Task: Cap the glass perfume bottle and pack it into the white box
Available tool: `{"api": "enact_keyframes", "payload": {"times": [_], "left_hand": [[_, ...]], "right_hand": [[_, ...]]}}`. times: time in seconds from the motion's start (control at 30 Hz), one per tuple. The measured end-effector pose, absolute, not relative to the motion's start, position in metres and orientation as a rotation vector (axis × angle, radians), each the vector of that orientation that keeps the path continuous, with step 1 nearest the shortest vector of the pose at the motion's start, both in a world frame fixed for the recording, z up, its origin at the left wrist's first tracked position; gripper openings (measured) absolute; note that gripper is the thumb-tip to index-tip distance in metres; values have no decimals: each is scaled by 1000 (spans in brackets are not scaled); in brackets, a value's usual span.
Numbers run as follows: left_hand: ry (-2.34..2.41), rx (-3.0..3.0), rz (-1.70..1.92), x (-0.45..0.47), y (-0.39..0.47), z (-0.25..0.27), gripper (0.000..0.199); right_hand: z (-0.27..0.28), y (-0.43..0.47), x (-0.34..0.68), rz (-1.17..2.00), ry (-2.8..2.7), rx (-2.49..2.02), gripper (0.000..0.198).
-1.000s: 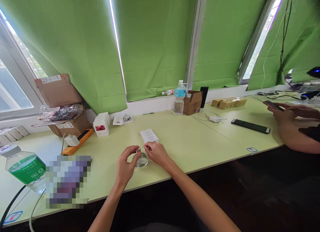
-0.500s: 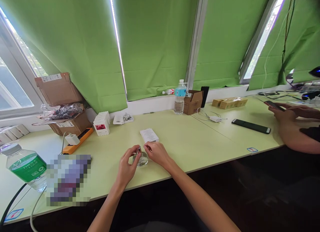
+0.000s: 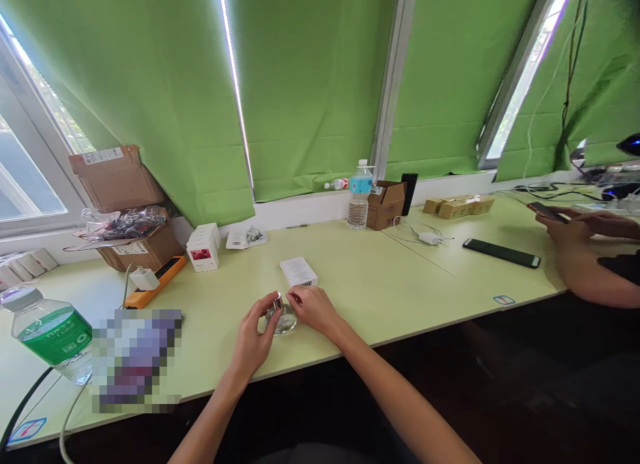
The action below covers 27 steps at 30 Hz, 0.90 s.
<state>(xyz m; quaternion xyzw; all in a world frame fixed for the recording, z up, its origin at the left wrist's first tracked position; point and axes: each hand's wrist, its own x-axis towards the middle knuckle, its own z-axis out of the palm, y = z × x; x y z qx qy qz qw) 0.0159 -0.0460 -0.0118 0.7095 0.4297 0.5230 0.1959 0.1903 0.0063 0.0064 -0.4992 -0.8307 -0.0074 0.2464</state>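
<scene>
Between the thumb and fingers of my left hand (image 3: pixel 259 327) is a small shiny silver cylinder (image 3: pixel 277 301), held upright. Right below it, a round clear glass dish (image 3: pixel 286 323) rests on the table, partly hidden by my fingers; whether the cylinder touches it I cannot tell. My right hand (image 3: pixel 311 305) is beside the cylinder, thumb and fingers pinched together above the dish's right side. What lies in that pinch, if anything, is too small to make out. A white printed box (image 3: pixel 299 272) lies flat just beyond my right hand.
At left stand a green-labelled bottle (image 3: pixel 53 334), an orange power strip (image 3: pixel 156 283), white boxes (image 3: pixel 203 249) and an opened carton (image 3: pixel 145 247). Behind are a water bottle (image 3: pixel 359 197) and small carton (image 3: pixel 387 204). Rightward lie a black phone (image 3: pixel 501 253) and another person's hands (image 3: pixel 575 231).
My right hand has shifted very slightly toward the silver cylinder and down. My left hand keeps its hold on the cylinder, almost unmoved.
</scene>
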Motion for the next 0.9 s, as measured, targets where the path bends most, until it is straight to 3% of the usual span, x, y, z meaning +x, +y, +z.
{"api": "enact_keyframes", "payload": {"times": [0.9], "left_hand": [[1180, 1978, 1501, 18, -47, -11, 31]], "right_hand": [[5, 6, 188, -14, -2269, -1345, 27]]}}
